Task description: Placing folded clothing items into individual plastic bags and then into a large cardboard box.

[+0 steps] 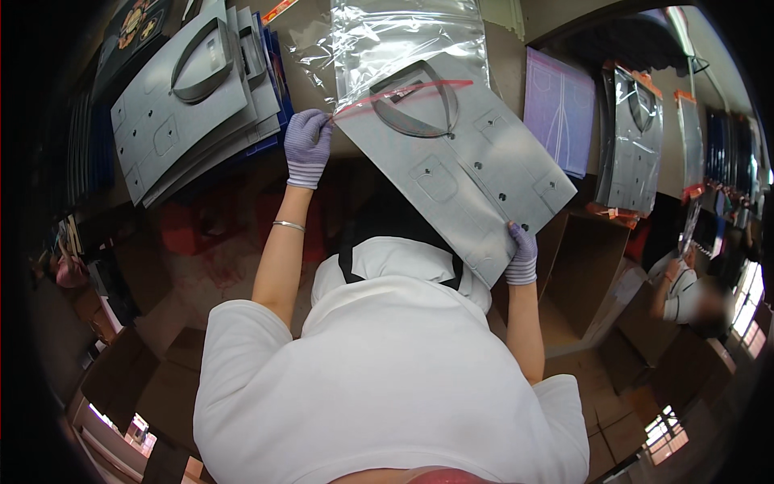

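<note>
My left hand (307, 143), in a lavender knit glove with a striped cuff, pinches the corner of a clear plastic bag (407, 36) where its red edge strip begins. In my right hand (522, 250), gloved the same way, is the near right edge of a flat grey shirt-shaped piece (463, 181). This piece has a raised collar, printed pockets and dark buttons. It lies tilted, its collar end reaching under the bag's red-edged mouth. The rest of the bag stretches away from me over the table.
A stack of matching grey shirt-shaped pieces (185, 105) lies at the left. To the right are a purple printed sheet (559, 113), bagged grey pieces (633, 145) and an open cardboard box (576, 274). Another person (681, 282) is at far right.
</note>
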`<action>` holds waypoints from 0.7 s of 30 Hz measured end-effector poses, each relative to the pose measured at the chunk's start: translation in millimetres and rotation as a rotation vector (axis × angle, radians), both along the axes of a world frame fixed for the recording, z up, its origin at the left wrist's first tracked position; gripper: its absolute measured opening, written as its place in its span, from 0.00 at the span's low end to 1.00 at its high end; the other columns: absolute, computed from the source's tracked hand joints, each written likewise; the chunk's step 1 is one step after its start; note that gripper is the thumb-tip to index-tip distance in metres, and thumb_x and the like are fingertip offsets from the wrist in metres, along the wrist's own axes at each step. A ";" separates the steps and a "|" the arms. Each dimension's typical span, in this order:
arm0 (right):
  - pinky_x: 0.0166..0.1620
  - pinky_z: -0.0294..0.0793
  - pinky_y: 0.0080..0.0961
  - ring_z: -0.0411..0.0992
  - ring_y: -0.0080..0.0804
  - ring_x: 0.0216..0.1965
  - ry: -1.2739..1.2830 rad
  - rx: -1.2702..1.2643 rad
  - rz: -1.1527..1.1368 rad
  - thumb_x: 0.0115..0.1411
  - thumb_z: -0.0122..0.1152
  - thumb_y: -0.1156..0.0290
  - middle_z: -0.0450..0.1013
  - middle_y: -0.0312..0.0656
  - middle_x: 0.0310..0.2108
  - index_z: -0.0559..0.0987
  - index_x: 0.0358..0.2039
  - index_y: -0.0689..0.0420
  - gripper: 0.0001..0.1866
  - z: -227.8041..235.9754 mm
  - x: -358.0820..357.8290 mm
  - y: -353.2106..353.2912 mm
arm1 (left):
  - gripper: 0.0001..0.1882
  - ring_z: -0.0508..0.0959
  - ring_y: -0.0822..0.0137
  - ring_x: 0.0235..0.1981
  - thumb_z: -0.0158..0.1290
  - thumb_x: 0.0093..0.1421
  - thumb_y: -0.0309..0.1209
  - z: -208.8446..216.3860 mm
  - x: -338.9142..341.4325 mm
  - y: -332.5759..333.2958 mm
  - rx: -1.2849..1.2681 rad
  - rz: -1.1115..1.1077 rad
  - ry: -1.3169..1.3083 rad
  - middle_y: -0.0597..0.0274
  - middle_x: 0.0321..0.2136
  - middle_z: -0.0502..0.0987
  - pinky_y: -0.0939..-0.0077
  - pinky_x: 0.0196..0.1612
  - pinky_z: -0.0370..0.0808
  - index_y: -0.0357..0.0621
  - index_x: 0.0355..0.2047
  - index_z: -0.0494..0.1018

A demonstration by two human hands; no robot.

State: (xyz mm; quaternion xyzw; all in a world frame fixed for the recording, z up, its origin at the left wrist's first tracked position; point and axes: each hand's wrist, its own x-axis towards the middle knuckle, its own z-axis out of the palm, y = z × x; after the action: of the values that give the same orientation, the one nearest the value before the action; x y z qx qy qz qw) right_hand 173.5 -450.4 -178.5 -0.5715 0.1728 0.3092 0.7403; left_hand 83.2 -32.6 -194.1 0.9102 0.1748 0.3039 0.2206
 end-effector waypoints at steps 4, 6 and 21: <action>0.42 0.68 0.25 0.68 0.29 0.36 -0.065 -0.010 -0.025 0.44 0.62 0.69 0.69 0.37 0.35 0.68 0.43 0.61 0.24 2.4 -8.3 7.7 | 0.06 0.72 0.59 0.29 0.56 0.45 0.22 -0.7 2.9 -14.4 -0.025 0.064 -0.059 0.57 0.27 0.73 0.71 0.34 0.70 0.38 0.25 0.73; 0.45 0.67 0.29 0.67 0.33 0.42 -0.003 -0.024 -0.023 0.45 0.62 0.66 0.67 0.43 0.42 0.64 0.48 0.63 0.30 -1.8 -11.6 1.9 | 0.06 0.72 0.59 0.29 0.56 0.44 0.22 -0.3 3.5 -19.4 -0.047 0.064 -0.076 0.57 0.27 0.73 0.71 0.34 0.70 0.38 0.25 0.73; 0.47 0.64 0.26 0.64 0.31 0.44 -0.217 -0.159 -0.126 0.49 0.61 0.64 0.64 0.43 0.45 0.65 0.47 0.63 0.28 11.1 -44.2 34.3 | 0.07 0.73 0.60 0.29 0.55 0.47 0.25 1.9 31.5 -61.6 -0.280 -0.082 -0.076 0.57 0.28 0.73 0.71 0.32 0.71 0.38 0.28 0.72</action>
State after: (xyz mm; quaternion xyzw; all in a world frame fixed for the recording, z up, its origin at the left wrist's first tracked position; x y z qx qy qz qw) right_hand 129.2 -416.1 -167.4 -0.6465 0.1513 0.1841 0.7247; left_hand 114.7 -94.2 -192.2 0.8648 0.1697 0.3014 0.3640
